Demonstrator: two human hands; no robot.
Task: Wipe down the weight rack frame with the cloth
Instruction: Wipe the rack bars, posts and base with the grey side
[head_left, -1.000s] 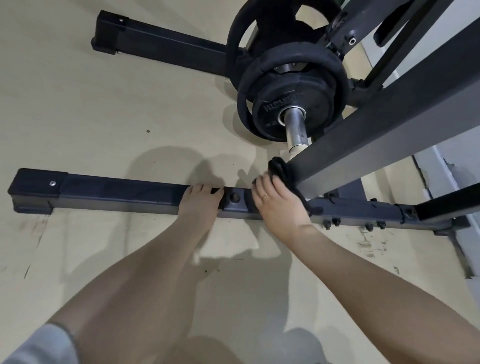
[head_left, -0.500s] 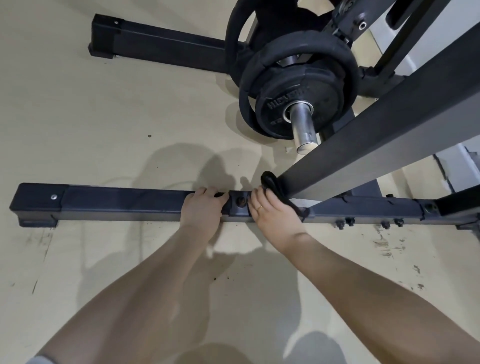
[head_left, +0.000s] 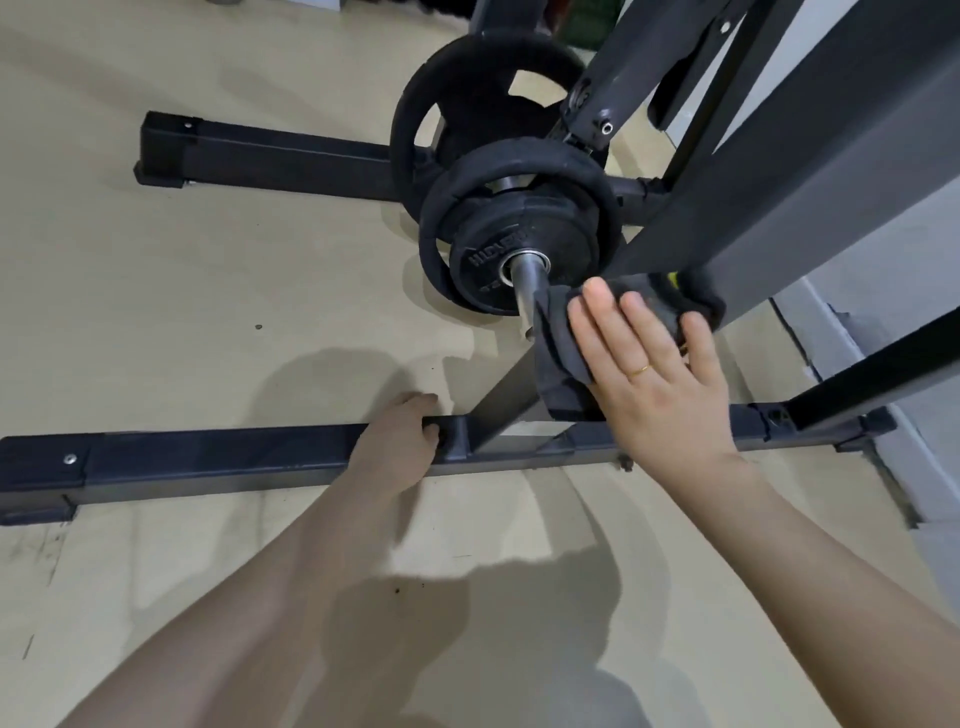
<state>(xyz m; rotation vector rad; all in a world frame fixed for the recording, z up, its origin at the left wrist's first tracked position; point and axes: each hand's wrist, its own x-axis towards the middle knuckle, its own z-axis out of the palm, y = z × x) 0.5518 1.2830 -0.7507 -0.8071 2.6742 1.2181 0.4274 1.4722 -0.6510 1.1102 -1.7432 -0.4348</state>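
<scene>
We see the right hand (head_left: 660, 384) laid flat, fingers straight and slightly spread, pressing the dark cloth (head_left: 563, 358) against the slanted upright (head_left: 810, 218) of the weight rack frame, partway up from the floor. The cloth wraps the upright's near face and edge, its lower folds hanging just above the near base bar (head_left: 234, 460). A thin ring (head_left: 638, 370) shows on one finger. The left hand (head_left: 400, 441) grips the near base bar from above, fingers curled over its far edge, just beside the joint where the upright meets the bar. Crowding the cloth on its left: a steel sleeve (head_left: 527, 283) projects toward us, its end touching or nearly touching the cloth; we cannot tell which. Black weight plates (head_left: 514, 228) sit on that sleeve, with a larger plate (head_left: 467, 109) behind them. A second base bar (head_left: 270, 156) lies well apart on the beige floor (head_left: 182, 312). A thinner dark strut (head_left: 878, 374) crosses at right. Both forearms cast shadows on the floor; scuff marks show at lower left.
</scene>
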